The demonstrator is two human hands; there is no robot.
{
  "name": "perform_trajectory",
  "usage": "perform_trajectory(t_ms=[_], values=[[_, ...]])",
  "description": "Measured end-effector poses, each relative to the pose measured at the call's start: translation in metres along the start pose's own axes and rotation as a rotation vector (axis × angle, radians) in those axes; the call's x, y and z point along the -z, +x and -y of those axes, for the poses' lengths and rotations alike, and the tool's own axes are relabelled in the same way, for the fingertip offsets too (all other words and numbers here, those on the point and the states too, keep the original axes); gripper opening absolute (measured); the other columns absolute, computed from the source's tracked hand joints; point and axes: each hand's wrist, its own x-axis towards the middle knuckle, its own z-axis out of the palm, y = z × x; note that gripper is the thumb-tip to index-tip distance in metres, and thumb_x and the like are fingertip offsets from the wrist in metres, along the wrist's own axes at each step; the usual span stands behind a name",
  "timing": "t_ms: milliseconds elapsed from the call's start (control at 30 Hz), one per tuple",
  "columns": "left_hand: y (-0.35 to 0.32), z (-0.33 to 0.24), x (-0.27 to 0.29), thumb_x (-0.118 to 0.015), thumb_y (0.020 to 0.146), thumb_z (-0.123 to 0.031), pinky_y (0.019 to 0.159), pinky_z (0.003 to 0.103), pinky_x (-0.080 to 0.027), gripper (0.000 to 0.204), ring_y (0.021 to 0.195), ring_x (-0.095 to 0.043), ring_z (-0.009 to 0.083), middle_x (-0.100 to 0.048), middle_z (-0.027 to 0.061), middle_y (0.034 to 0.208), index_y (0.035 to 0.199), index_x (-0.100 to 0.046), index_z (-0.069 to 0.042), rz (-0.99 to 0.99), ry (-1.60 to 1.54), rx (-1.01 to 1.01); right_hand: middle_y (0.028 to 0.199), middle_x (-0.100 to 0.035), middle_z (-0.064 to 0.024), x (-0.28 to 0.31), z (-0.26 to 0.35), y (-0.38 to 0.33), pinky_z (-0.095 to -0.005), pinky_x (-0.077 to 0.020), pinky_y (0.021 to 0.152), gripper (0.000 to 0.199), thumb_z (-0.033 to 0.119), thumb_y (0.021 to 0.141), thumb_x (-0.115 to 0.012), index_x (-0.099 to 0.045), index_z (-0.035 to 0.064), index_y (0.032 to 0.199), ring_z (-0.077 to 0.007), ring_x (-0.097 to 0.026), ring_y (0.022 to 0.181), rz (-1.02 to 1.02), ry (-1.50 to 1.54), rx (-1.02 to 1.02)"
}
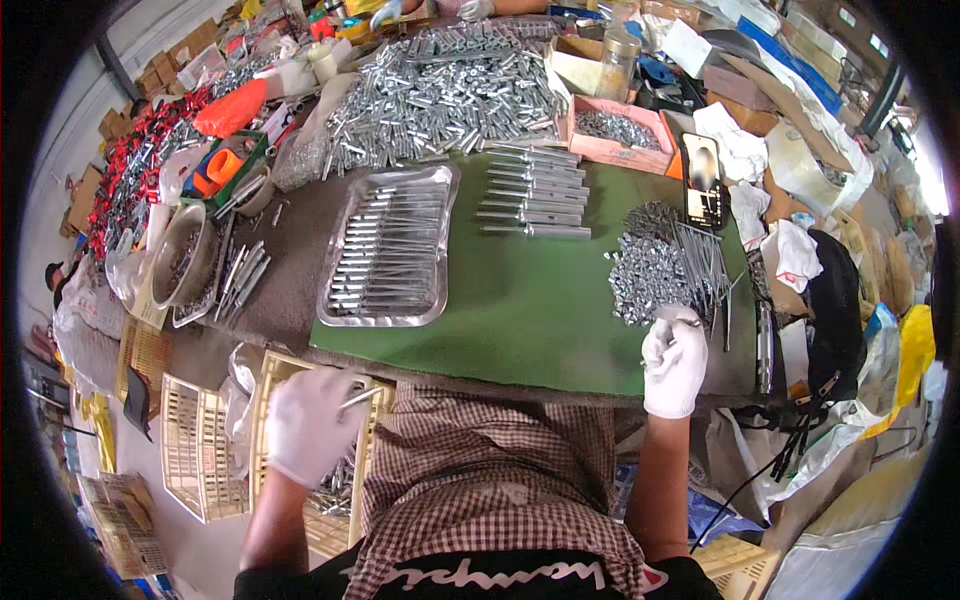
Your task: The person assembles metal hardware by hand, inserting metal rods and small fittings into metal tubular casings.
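Observation:
My left hand (308, 422), in a white glove, is low beside my lap over a yellow plastic crate (270, 380) and holds a thin metal bolt (360, 397) pointing right. My right hand (673, 358), also gloved, rests at the near right edge of the green mat (530, 300). Its fingers are closed at the near edge of a pile of small nuts (645, 275) and long thin rods (705, 265); what it pinches is too small to tell. A steel tray (392, 250) of finished bolts lies on the mat's left, and a row of sleeved bolts (535, 195) lies beyond.
A big heap of zinc bolts (440, 95) fills the far table, with a pink cardboard box of parts (615, 130) to its right. A phone (703, 180) lies at the mat's right. Metal bowls (180, 260), red parts (150, 150) and more yellow crates (195, 450) are at left.

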Motion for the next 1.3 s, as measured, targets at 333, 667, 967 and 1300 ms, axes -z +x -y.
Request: perform_trajectory(t_ms=[333, 667, 967, 1300], values=[[0.176, -0.115, -0.050, -0.065, 0.083, -0.014, 0.086, 0.041, -0.048, 0.034, 0.100, -0.061, 0.0290, -0.061, 0.0092, 0.110, 0.116, -0.061, -0.008, -0.399, -0.313, -0.490, 0.072, -0.058, -0.0055, -0.009, 0.004, -0.010, -0.0210, -0.0300, 0.039, 0.034, 0.025, 0.100, -0.042, -0.061, -0.0026, 0.105, -0.0063, -0.042, 0.048, 0.144, -0.204, -0.047], [0.229, -0.129, -0.090, -0.073, 0.080, -0.028, 0.079, 0.041, -0.049, 0.029, 0.090, -0.060, 0.0310, -0.058, 0.0109, 0.097, 0.099, -0.060, -0.009, -0.141, -0.104, -0.303, 0.070, -0.056, -0.0050, -0.017, 0.006, -0.015, -0.0224, -0.0278, 0.038, 0.027, 0.015, 0.096, -0.042, -0.062, -0.0031, 0.097, -0.0073, -0.038, 0.043, 0.104, -0.337, -0.035], [0.221, -0.111, -0.085, -0.070, 0.082, -0.028, 0.082, 0.043, -0.047, 0.022, 0.093, -0.060, 0.0286, -0.061, 0.0070, 0.092, 0.092, -0.063, -0.010, -0.069, -0.189, -0.458, 0.076, -0.055, -0.0028, -0.017, 0.011, -0.019, -0.0201, -0.0289, 0.045, 0.025, 0.015, 0.096, -0.045, -0.063, -0.0019, 0.102, -0.0044, -0.041, 0.054, 0.115, -0.335, -0.064], [0.167, -0.140, -0.053, -0.067, 0.084, -0.020, 0.065, 0.038, -0.054, 0.021, 0.076, -0.064, 0.0254, -0.056, 0.0070, 0.085, 0.103, -0.059, -0.014, 0.036, -0.326, -0.700, 0.082, -0.067, -0.0074, -0.024, 0.025, -0.031, -0.0212, -0.0352, 0.046, 0.036, 0.024, 0.100, -0.046, -0.061, -0.0021, 0.120, -0.0040, -0.045, 0.050, 0.103, -0.693, -0.162]])
